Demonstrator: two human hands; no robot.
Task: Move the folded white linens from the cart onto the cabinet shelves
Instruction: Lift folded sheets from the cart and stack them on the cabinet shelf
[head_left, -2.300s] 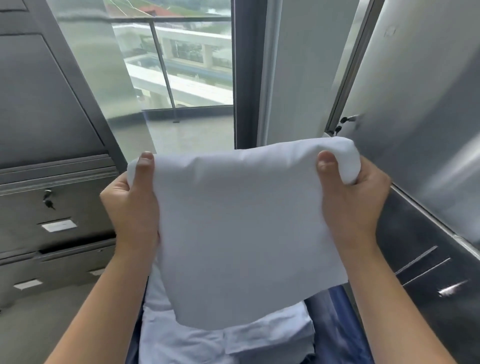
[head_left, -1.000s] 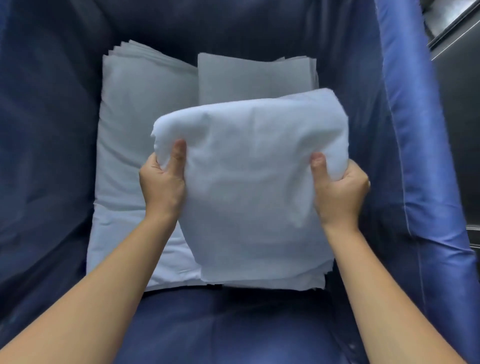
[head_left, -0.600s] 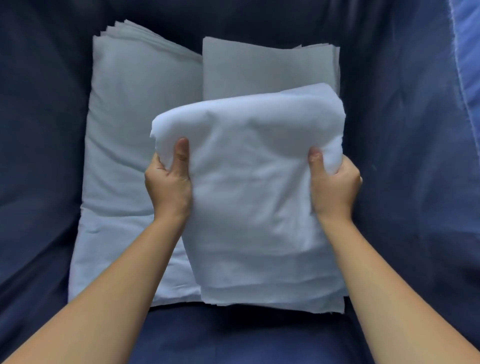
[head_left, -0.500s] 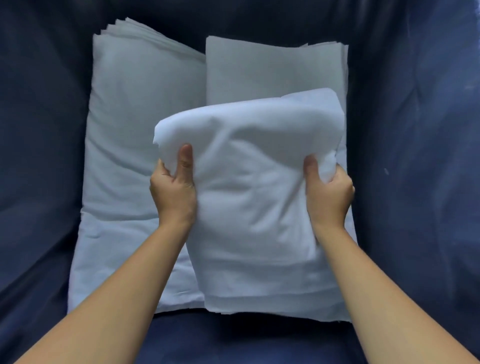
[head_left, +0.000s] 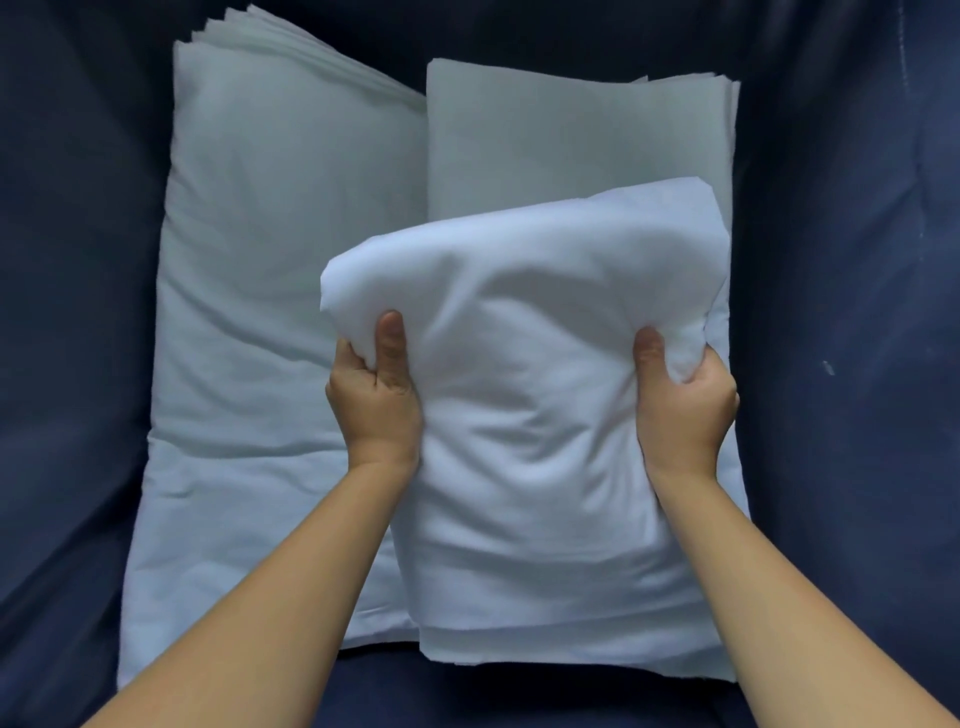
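Dark blue fabric lining of the cart (head_left: 78, 364) fills the view on all sides. Two stacks of folded white linens lie in it side by side: a left stack (head_left: 270, 312) and a right stack (head_left: 571, 130), their edges touching. Over the right stack sits a folded white linen (head_left: 545, 415), its far end lifted and bunched while its near edge rests on the layers below. The left hand (head_left: 379, 405) has a tight grip on the linen's left side, thumb on top and fingers tucked under. The right hand (head_left: 685, 405) clutches the right side the same way, cloth gathered above its thumb. The linen spans between both hands.
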